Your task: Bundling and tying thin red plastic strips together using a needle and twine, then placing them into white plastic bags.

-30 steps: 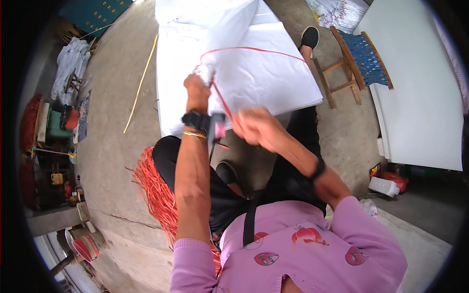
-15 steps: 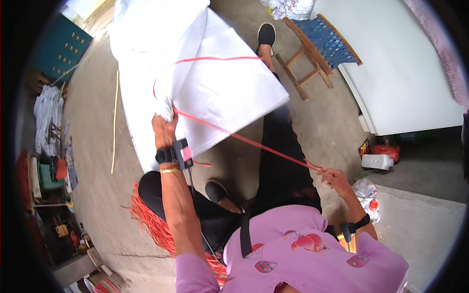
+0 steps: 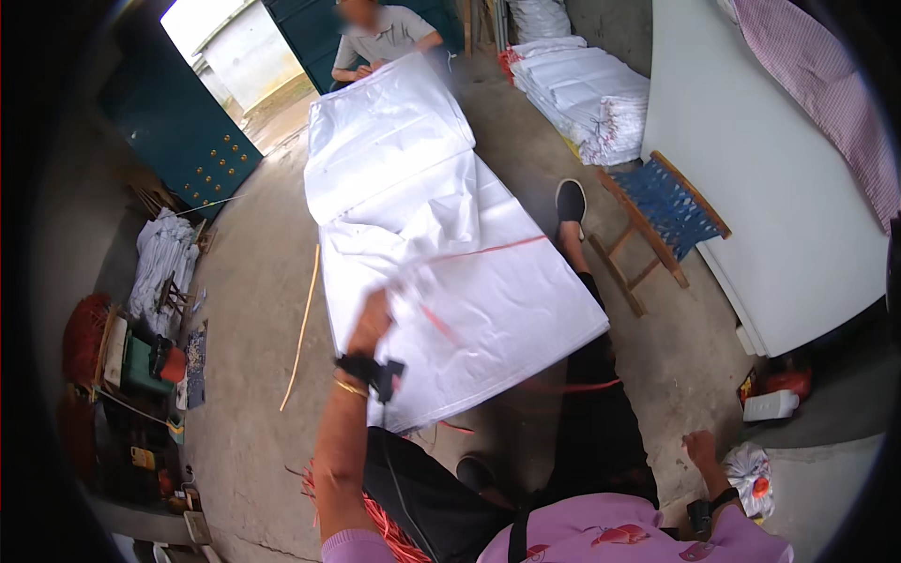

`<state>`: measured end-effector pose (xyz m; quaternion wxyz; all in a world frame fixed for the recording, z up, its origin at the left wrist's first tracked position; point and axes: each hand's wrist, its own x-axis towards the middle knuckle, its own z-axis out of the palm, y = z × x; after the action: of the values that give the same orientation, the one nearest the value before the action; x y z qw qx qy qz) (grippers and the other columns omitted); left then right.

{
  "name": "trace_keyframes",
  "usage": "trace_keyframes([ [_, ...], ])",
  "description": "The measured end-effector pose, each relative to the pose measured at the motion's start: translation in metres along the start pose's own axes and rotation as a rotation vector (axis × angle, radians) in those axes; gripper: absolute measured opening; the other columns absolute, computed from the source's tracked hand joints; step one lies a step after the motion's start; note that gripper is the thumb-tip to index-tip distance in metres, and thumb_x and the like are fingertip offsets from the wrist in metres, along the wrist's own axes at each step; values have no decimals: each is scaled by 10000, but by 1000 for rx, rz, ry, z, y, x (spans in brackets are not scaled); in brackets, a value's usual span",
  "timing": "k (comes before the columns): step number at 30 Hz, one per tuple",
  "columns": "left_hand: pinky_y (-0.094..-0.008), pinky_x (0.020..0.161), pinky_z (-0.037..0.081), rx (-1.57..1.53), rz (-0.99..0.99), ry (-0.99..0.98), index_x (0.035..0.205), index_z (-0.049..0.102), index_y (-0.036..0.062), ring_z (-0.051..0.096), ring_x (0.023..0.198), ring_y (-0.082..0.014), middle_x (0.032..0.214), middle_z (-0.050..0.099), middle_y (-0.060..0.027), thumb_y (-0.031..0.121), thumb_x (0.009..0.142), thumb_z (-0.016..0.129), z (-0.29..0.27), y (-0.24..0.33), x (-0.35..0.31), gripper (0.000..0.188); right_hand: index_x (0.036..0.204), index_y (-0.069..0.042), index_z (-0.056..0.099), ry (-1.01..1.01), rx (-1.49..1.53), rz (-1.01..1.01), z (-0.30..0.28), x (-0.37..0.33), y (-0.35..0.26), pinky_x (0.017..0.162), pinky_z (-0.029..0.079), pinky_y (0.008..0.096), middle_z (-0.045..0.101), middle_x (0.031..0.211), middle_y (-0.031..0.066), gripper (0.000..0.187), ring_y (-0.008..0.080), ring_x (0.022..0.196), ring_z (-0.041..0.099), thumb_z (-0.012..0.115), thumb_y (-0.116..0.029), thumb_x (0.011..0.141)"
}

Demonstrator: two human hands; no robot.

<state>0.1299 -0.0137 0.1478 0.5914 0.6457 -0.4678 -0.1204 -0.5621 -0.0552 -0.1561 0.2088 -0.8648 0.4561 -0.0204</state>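
- White sheeting [image 3: 404, 188]: lying spread and layered over the floor [image 3: 253, 310], its near edge facing the person's knees; taking it as the landmark for all places below.
- Left hand [image 3: 373, 321]: resting over the near left part of the sheeting, slightly blurred; fingers closing around a bunched fold of it, leaving little gap.
- Right hand [image 3: 700, 450]: hanging well apart from the sheeting, off its near right corner; looking curled and small. Cannot tell how tightly it is closing, or whether it is holding anything.
- Red strip [image 3: 497, 247]: running across the sheeting from near the bunched fold to its right edge. A short red length [image 3: 439, 325] is blurring just right of the left hand.
- Red streak [image 3: 582, 387]: passing over the black trouser leg [image 3: 605, 450], just off the sheeting's near right edge; its link to the right hand is not showing.
- Bundle of red strips [image 3: 389, 533]: lying nearer the person than the sheeting, beside the left leg.
- Yellow strip [image 3: 302, 328]: lying on the floor, left of the sheeting.
- Stool [image 3: 668, 211]: standing right of the sheeting, its blue woven seat tilting.
- Co-worker [image 3: 387, 39]: sitting beyond the sheeting's far end, hands near its edge.
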Motion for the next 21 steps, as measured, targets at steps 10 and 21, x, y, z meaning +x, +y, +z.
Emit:
trace_keyframes([
  [10, -282, 850, 466, -482, 42, -119, 1300, 392, 10, 576, 1017, -205, 1171, 557, -154, 374, 937, 418, -139, 156, -19, 515, 801, 5, 607, 101, 512, -23, -64, 94, -212, 646, 447, 368, 589, 716, 165, 184, 308, 688, 592, 528, -158, 826],
  [21, -288, 798, 479, 2, -1137, 585, 1251, 464, 35, 574, 966, -160, 1083, 587, -65, 303, 898, 535, -144, 92, -450, 449, 878, -18, 620, -9, 189, -417, -32, 125, -266, 668, 456, 343, 608, 827, 112, 155, 257, 748, 593, 516, -132, 882],
])
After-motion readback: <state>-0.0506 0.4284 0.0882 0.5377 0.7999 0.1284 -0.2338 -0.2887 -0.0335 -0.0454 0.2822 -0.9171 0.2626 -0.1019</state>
